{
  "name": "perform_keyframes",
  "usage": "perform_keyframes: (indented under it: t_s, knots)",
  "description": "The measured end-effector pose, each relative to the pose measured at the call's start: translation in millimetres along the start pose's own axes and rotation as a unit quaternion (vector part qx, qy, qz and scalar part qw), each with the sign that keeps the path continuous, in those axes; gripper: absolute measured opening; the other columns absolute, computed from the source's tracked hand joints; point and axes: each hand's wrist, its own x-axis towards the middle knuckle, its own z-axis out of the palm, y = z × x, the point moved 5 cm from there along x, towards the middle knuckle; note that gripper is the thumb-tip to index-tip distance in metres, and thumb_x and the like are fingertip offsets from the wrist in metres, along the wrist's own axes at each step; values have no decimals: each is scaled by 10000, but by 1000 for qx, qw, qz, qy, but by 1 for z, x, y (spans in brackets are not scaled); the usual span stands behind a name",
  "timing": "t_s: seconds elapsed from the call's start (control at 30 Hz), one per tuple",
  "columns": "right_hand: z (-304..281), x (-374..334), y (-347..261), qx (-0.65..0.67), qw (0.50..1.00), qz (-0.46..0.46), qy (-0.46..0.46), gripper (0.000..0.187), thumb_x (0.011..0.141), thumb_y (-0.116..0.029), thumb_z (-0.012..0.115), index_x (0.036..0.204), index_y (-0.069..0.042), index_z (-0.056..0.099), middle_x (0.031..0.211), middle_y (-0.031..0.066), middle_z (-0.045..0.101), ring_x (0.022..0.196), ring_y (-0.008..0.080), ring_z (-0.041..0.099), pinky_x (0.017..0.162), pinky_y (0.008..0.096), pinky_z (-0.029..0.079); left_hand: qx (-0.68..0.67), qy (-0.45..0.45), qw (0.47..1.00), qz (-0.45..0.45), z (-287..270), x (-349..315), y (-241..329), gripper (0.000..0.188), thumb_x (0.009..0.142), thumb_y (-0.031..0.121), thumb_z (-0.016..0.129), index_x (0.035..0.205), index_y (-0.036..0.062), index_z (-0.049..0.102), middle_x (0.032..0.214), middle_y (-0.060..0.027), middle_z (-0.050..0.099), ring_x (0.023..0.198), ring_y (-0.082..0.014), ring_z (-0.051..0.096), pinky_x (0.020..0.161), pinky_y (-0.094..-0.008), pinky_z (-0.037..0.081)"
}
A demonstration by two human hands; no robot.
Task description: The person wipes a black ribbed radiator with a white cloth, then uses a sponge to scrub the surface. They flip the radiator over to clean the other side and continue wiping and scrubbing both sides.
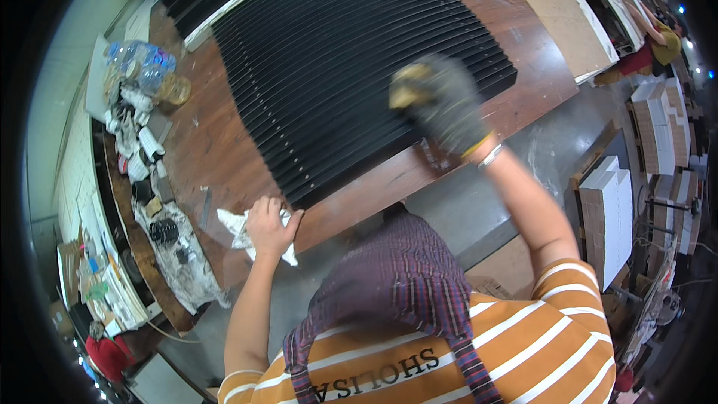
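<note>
Clutching a white rag at lower left, the left hand lay near the crosswise black strips, which the right hand, grip too blurred to tell, overlapped centre-right.

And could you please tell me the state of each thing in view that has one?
Left hand: bare, fingers bent.
White cloth: crumpled, under the left hand.
Right hand: gloved, blurred; whether it grips anything is unclear.
Black strips: side by side on the table.
Pale sheet: rumpled, stained dark.
Plastic bottles: contents hard to tell.
Checked apron: worn.
</note>
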Motion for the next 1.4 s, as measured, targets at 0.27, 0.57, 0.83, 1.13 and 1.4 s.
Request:
perform_keyframes:
  t_s: [0.27,0.57,0.83,1.13,1.4]
  knots:
    - [82,20,-211,109,979,-66,-160,264,779,-185,732,1023,-84,729,1160,117,647,1031,305,621,935,433,493,10,16,1000,15,-1,-1,-2,410,749,379,831,887,69,600,856,-94,567,813,-316,590,692,-432,472]
    - [44,16,-156,60,992,43,-102,380,685,-148,824,1062,-152,772,1250,86,646,1111,295,611,965,427,501,10,13,1000,-4,4,-5,-6,444,782,463,810,894,82,612,874,-78,584,852,-296,604,727,-421,475]
    - [19,-9,-50,-46,995,87,-35,264,730,-137,759,993,-144,774,1055,103,682,1018,332,630,878,440,521,-6,20,1000,-5,3,-4,-6,433,780,451,815,916,83,631,882,-75,594,856,-296,606,723,-421,483]
    - [12,0,-107,7,998,-13,60,406,744,-101,760,1139,-77,666,1153,136,670,1064,343,629,943,467,514,-2,24,1000,-6,4,-5,-7,431,778,450,815,893,87,613,876,-74,591,860,-295,610,724,-421,485]
    - [54,12,-193,31,987,5,-156,384,673,-159,784,1057,-174,763,1205,82,655,1094,297,620,937,426,509,-6,28,1000,-7,3,-4,-8,441,766,457,821,868,87,603,859,-71,589,846,-294,612,711,-423,486]
